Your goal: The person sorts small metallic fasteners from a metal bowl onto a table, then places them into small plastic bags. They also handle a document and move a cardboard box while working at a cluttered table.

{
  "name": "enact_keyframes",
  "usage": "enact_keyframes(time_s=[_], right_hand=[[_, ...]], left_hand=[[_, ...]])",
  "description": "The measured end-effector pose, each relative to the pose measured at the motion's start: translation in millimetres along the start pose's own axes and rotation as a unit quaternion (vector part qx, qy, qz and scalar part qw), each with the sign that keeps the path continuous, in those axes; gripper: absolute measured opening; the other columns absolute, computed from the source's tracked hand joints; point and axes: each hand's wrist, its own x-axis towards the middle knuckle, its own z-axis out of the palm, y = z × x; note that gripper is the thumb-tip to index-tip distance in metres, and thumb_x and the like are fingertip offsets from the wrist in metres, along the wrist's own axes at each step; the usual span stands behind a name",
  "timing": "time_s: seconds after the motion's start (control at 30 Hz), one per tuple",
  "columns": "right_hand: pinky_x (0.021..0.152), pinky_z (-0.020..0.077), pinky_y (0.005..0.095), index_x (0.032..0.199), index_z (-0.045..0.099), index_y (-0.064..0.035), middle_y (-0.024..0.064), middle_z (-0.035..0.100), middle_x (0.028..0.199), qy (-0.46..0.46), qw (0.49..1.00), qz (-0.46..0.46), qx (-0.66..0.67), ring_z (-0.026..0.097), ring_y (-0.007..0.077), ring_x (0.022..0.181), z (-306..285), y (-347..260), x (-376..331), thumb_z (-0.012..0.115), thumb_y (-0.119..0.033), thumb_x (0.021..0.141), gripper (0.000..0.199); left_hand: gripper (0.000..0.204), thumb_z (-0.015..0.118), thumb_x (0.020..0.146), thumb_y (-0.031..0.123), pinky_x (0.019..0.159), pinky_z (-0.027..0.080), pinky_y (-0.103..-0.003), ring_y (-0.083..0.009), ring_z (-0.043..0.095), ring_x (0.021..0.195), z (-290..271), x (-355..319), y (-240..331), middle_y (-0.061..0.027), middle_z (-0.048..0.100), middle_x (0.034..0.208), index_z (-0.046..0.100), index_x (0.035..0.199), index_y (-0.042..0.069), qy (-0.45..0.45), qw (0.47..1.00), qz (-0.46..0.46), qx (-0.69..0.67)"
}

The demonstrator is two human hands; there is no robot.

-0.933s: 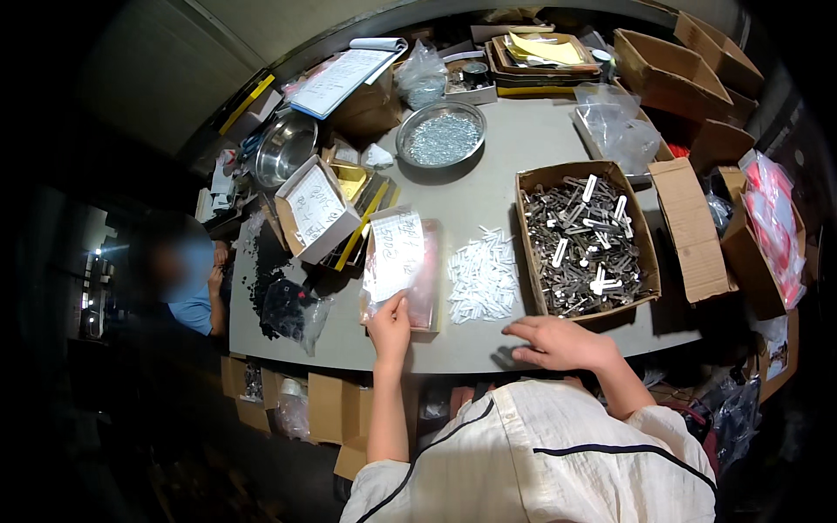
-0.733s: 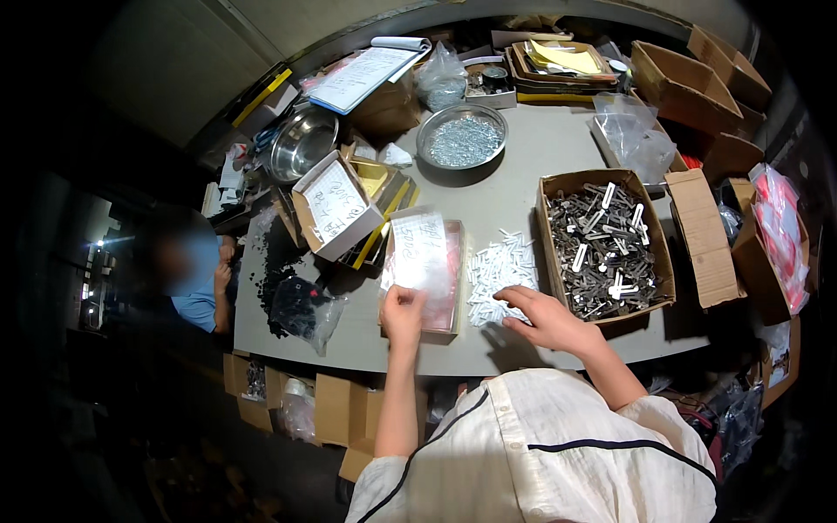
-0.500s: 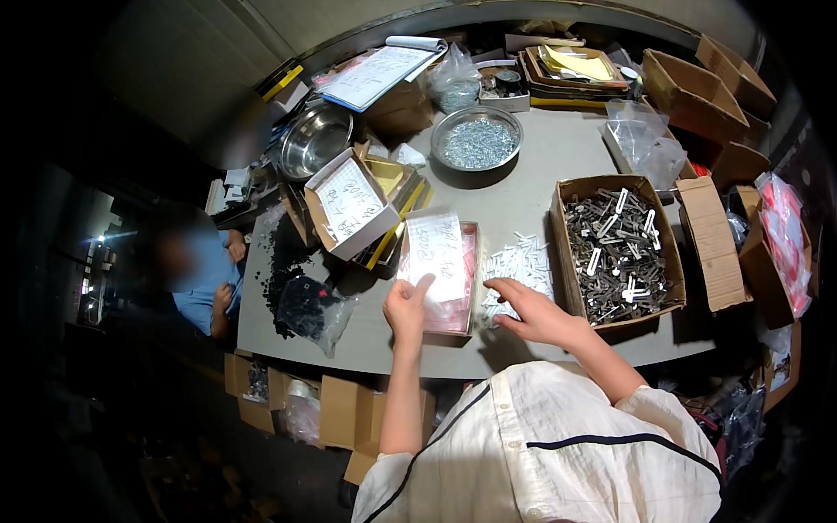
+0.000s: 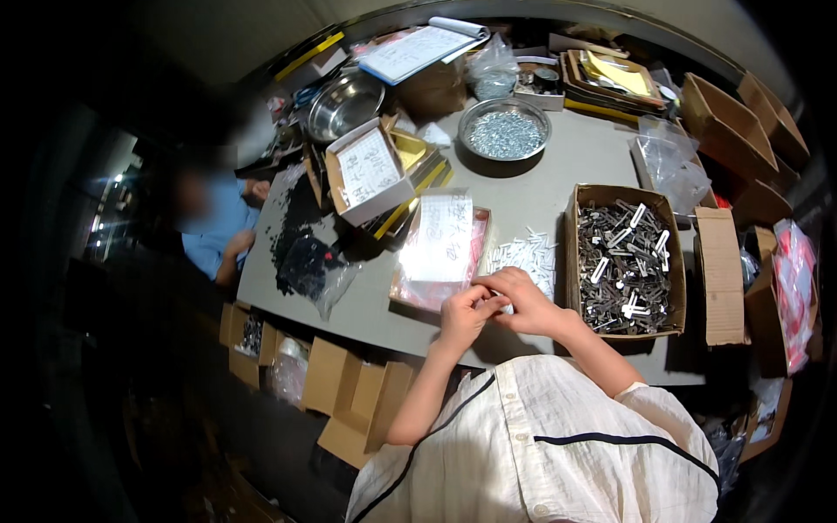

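Observation:
My left hand point(image 4: 464, 321) and my right hand point(image 4: 521, 302) meet at the near edge of the table, fingertips pinched together. Whatever is between them is too small or hidden to name. Just beyond lies a pile of small white plastic pieces point(image 4: 534, 254), next to my right fingers. To the left of the pile is a shallow box point(image 4: 485, 234) of clear-and-pink plastic bags, with a white handwritten sheet point(image 4: 443, 240) lying over it. An open cardboard box point(image 4: 573, 266) of dark and shiny slotted metal strips stands right of the pile.
A steel bowl point(image 4: 471, 164) of small shiny metal parts stands farther back. Left are a white carton point(image 4: 375, 209), a plastic bag with black pieces point(image 4: 314, 270) and a co-worker in a blue shirt point(image 4: 209, 231). Cardboard boxes point(image 4: 722, 253) crowd the right side.
My left hand has left the sheet and come right to meet my right hand, both now closed together. The sheet lies flatter on the shallow box. The whole view has shifted slightly.

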Motion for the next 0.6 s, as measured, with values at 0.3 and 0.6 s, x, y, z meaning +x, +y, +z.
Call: enact_keyframes(time_s=[0.3, 0.6], right_hand=[[0.067, 0.0521, 0.0369, 0.102, 0.070, -0.0043, 0.0134, 0.071, 0.080, 0.083, 0.964, 0.143, 0.209, 0.068, 0.0244, 0.067, 26, 27, -25, 0.061, -0.026, 0.096, 0.025], [0.070, 0.0510, 0.0498, 0.104, 0.059, -0.0023, 0.0204, 0.067, 0.070, 0.069, 0.991, 0.112, 0.026, 0.066, 0.0423, 0.073, -3, 40, -6, 0.055, -0.026, 0.098, 0.025]], left_hand=[[0.020, 0.069, 0.092, 0.012, 0.071, 0.048, -0.023, -0.0071, 0.061, 0.085, -2, -40, -13, -0.0014, 0.071, 0.096, 0.073, 0.107, 0.000, 0.126, 0.968, -0.115, -0.183], [0.026, 0.059, 0.096, 0.007, 0.069, 0.049, -0.024, -0.0118, 0.067, 0.081, -25, -92, -14, -0.0078, 0.072, 0.094, 0.069, 0.120, 0.001, 0.312, 0.930, -0.107, -0.161]])
